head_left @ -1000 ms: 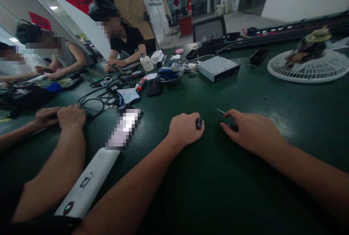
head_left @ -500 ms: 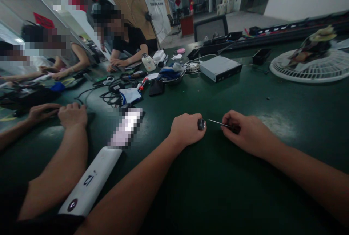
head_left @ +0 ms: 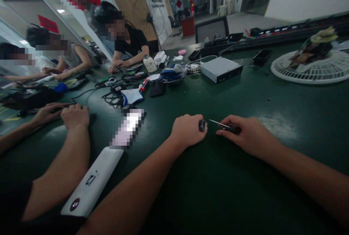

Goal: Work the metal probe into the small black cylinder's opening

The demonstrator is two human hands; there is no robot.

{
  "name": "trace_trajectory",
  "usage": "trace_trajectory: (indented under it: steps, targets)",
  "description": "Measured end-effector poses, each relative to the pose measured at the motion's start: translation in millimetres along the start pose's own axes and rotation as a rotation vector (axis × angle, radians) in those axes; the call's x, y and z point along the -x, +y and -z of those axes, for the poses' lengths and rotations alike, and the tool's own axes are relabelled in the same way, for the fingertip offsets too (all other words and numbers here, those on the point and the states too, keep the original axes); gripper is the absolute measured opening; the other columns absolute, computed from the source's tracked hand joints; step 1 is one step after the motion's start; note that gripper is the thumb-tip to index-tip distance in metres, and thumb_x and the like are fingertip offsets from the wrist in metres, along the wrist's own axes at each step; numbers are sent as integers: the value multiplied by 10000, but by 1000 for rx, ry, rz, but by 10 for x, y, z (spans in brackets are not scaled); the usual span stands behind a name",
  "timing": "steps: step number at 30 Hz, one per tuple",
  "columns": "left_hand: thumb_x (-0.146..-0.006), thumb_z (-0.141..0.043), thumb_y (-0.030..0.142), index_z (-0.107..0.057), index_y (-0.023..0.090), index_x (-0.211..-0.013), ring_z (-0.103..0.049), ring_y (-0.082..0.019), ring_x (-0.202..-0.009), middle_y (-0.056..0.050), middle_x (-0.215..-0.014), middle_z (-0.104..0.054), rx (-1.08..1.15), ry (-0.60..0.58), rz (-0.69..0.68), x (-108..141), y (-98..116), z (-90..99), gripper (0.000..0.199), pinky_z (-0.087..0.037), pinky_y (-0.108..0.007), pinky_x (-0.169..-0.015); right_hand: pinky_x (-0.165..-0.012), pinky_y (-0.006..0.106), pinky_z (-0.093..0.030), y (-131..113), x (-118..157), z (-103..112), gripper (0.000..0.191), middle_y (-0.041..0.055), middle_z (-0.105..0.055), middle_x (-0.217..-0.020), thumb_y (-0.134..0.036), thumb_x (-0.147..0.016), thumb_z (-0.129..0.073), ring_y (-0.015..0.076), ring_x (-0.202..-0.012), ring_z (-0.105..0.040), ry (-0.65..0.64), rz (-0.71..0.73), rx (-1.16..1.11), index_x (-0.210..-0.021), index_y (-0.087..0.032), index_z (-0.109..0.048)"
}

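Pin: thin metal pin (head_left: 219,123), straight and bright, held level, its tip aimed at the cylinder and just apart from it.
Cylinder: small dark cylinder (head_left: 202,125), short, with a pale metallic rim, its end facing the pin, held in the left grip above the table.
Left hand (head_left: 187,130): grip closed round the cylinder, knuckles up, heel resting on the table.
Right hand (head_left: 245,131): narrow grip, thumb and fingers pinching the pin's dark butt end.
Step in hand: pin and cylinder held end to end between the hands, not touching.
Table: dark green table (head_left: 240,195), smooth, scuffed pale in patches.
Near items: white plastic bar (head_left: 91,182), long and rounded, marked "12", lying left of the left hand; pixelated panel beyond it.
Far items: black cables (head_left: 113,98), coiled; steel bowl (head_left: 174,81) holding blue cloth; grey metal box (head_left: 221,69); white round fan guard (head_left: 308,68).
Co-worker: two hands (head_left: 75,116) at the table's left edge, apart from the person's own.
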State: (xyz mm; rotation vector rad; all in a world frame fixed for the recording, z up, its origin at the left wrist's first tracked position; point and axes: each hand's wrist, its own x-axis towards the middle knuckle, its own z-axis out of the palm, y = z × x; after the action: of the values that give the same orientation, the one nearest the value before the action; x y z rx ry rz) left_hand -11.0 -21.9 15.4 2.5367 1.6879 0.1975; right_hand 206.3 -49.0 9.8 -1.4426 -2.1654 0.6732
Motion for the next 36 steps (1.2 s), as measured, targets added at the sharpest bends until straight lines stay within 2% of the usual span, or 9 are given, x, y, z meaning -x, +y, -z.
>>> trace_trajectory:
  steps: [2,4,10,15,20,23,28,33,36]
  targets:
    - [-877,-490,456,-646,244,-831,-563,-170,-608,-6,-690,-642,-2,3,7,3,5,1,267,-324,-285,-527,-523,295,-420,-12,1,11,248,-31,-681,-698,-502,-868,-643,145,-585,-599,-3,6,23,-886,-262,-702]
    - [-880,-485,460,-649,243,-836,-566,-168,-600,-6,-683,-639,-2,0,10,7,13,5,276,-324,-285,-521,-541,300,-425,-21,1,20,254,-20,-686,-721,-496,-876,-635,146,-603,-599,19,36,29,-865,-256,-715]
    - [-886,-473,460,-662,239,-850,-593,-183,-617,-14,-691,-651,-18,-23,-1,18,47,36,293,-390,-290,-549,-587,299,-470,-47,23,6,179,7,-714,-908,-346,-861,-662,142,-680,-617,42,136,-70,-1004,-259,-727]
    - [-863,-509,446,-666,239,-870,-630,-205,-650,-23,-713,-666,-32,-30,-8,27,63,45,260,-449,-304,-579,-533,293,-477,-163,75,-47,249,-7,-710,-761,-444,-806,-719,151,-608,-619,-36,-34,-251,-986,-272,-730]
    - [-860,-497,482,-664,237,-874,-659,-239,-671,-41,-711,-666,-51,-39,-34,39,72,47,298,-479,-329,-586,-583,314,-509,-278,93,-80,177,18,-756,-838,-382,-844,-681,175,-684,-674,-34,-163,-405,-958,-262,-744]
    - [-852,-499,475,-660,236,-881,-670,-254,-684,-47,-720,-670,-60,-48,-61,44,79,51,290,-489,-343,-587,-615,335,-521,-265,79,-91,199,26,-759,-881,-358,-882,-629,184,-716,-680,-3,-142,-414,-1014,-269,-749]
    - [-829,-524,469,-650,233,-889,-683,-263,-715,-51,-760,-684,-58,-88,-128,58,103,52,274,-494,-340,-596,-717,358,-529,-207,68,-123,181,40,-722,-1026,-339,-877,-640,194,-844,-671,44,-30,-406,-985,-270,-767]
    - [-825,-523,491,-637,236,-876,-671,-241,-670,-36,-743,-682,-26,-96,-171,80,156,69,284,-464,-317,-566,-623,326,-479,-202,82,-132,128,8,-713,-873,-298,-848,-667,162,-687,-620,39,-57,-325,-939,-257,-748]
    - [-836,-511,478,-633,231,-865,-659,-223,-641,-27,-714,-674,-30,-105,-207,90,186,81,276,-450,-308,-559,-594,308,-450,-191,78,-120,69,-3,-693,-857,-281,-826,-683,147,-655,-584,73,-32,-283,-872,-248,-723]
